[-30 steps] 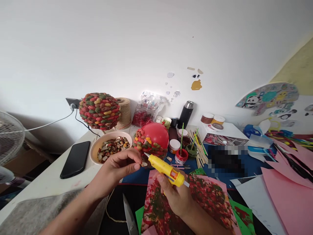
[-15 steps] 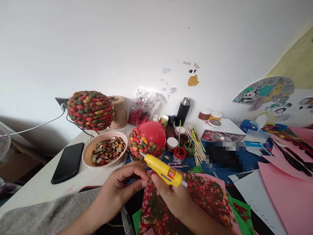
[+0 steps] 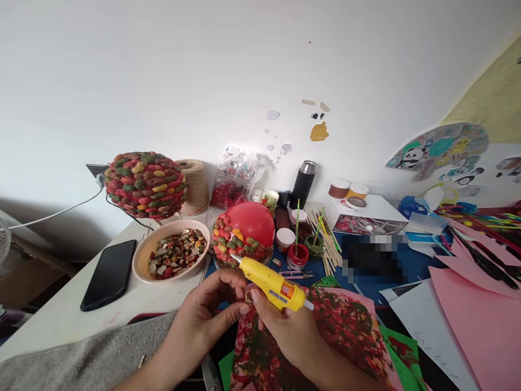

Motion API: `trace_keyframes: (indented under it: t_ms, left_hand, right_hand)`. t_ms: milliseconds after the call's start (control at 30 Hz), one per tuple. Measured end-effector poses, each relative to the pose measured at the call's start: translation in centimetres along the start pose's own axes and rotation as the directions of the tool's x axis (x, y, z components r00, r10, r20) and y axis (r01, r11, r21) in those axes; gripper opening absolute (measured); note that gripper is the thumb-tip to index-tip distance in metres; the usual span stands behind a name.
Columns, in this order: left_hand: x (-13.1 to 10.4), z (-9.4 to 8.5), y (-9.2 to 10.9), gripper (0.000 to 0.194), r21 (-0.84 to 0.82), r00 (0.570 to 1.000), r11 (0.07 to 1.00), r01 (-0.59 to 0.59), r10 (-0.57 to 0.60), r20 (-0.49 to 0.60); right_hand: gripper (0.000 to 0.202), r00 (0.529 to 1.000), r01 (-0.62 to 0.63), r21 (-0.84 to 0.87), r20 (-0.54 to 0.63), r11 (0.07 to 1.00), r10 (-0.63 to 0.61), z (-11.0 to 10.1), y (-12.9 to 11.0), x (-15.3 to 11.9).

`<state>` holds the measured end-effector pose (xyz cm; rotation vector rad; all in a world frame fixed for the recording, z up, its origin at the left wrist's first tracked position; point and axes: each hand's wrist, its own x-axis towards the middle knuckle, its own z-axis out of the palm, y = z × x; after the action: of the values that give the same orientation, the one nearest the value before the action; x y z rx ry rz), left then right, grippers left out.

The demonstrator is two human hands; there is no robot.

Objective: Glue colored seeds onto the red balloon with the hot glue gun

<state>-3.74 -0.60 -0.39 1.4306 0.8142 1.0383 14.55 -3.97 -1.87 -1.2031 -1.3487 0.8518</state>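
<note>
- Yellow glue gun: grasped by the right hand, lower centre of frame.
- Left hand: fingers curl at a small shell; I cannot tell if gripping.
- Red balloon sits just below frame centre.

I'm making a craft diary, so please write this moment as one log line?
left hand: near small piece | right hand: grips yellow glue gun, thumb on small piece | red balloon: partly under painted shells | bowl: more shells
</note>
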Motion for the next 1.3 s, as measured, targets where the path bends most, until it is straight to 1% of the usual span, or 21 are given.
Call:
trace_keyframes:
  t_ms: [133, 300, 467, 533, 667, 767, 833, 900, 933, 1033, 1100, 1200, 1300]
  left_hand:
    - [0.0, 0.2, -0.1, 0.024, 0.023, 1.000, 1.000, -0.020, 0.020, 0.007]
    - [-0.2, 0.4, 0.0, 0.025, 0.068, 0.996, 0.994, -0.086, 0.087, -0.016]
    - [-0.3, 0.6, 0.3, 0.025, 0.124, 0.991, 0.985, -0.122, 0.127, -0.033]
    - [-0.2, 0.4, 0.3, 0.026, 0.122, 0.992, 0.986, -0.114, 0.119, -0.032]
    - [-0.1, -0.1, 0.6, 0.030, 0.079, 0.993, 0.991, -0.106, 0.110, -0.039]
    - [-0.1, -0.5, 0.7, 0.030, 0.087, 0.991, 0.989, -0.121, 0.125, -0.038]
    - [-0.3, -0.7, 0.7, 0.028, 0.108, 0.990, 0.986, -0.130, 0.135, -0.050]
    - [-0.5, -0.8, 0.4, 0.023, 0.130, 0.988, 0.982, -0.137, 0.145, -0.052]
    - [-0.6, -0.8, 0.2, 0.021, 0.142, 0.988, 0.980, -0.141, 0.149, -0.043]
    - [-0.7, -0.7, -0.3, 0.016, 0.166, 0.986, 0.972, -0.167, 0.167, 0.015]
    - [-0.6, -0.5, -0.5, 0.014, 0.175, 0.981, 0.966, -0.192, 0.186, 0.048]
    - [-0.6, -0.4, -0.7, 0.010, 0.197, 0.972, 0.952, -0.233, 0.224, 0.069]
    - [-0.8, -0.7, -0.9, 0.012, 0.229, 0.968, 0.942, -0.243, 0.221, 0.118]
  right_hand:
    - [0.044, 1.000, 0.016, -0.006, 0.005, 1.000, -0.016, -0.1, 0.0, -0.2]
    - [0.038, 0.998, 0.059, 0.024, 0.010, 0.998, -0.059, 0.1, -0.1, -0.3]
    - [0.045, 0.995, 0.087, 0.001, 0.042, 0.996, -0.087, -0.1, 0.0, -0.4]
    - [0.049, 0.995, 0.075, 0.008, 0.063, 0.997, -0.075, -0.2, -0.1, -0.4]
    - [0.054, 0.991, 0.044, 0.124, 0.122, 0.991, -0.060, -0.5, -0.5, -0.3]
    - [0.061, 0.988, 0.018, 0.186, 0.145, 0.982, -0.046, -0.7, -0.4, -0.2]
    - [0.066, 0.986, -0.029, 0.228, 0.167, 0.973, -0.010, -0.7, -0.1, -0.1]
    - [0.074, 0.981, -0.098, 0.257, 0.186, 0.961, 0.050, -0.8, 0.4, 0.1]
    - [0.077, 0.982, -0.118, 0.253, 0.174, 0.960, 0.075, -0.8, 0.6, 0.1]
    - [0.082, 0.985, -0.118, 0.237, 0.148, 0.964, 0.085, -0.8, 0.9, 0.4]
    - [0.084, 0.986, -0.121, 0.260, 0.143, 0.958, 0.086, -0.9, 0.7, 0.6]
    - [0.085, 0.985, -0.135, 0.310, 0.148, 0.941, 0.092, -1.0, 0.4, 0.8]
    - [0.085, 0.986, -0.135, 0.328, 0.138, 0.935, 0.094, -1.0, 0.2, 0.9]
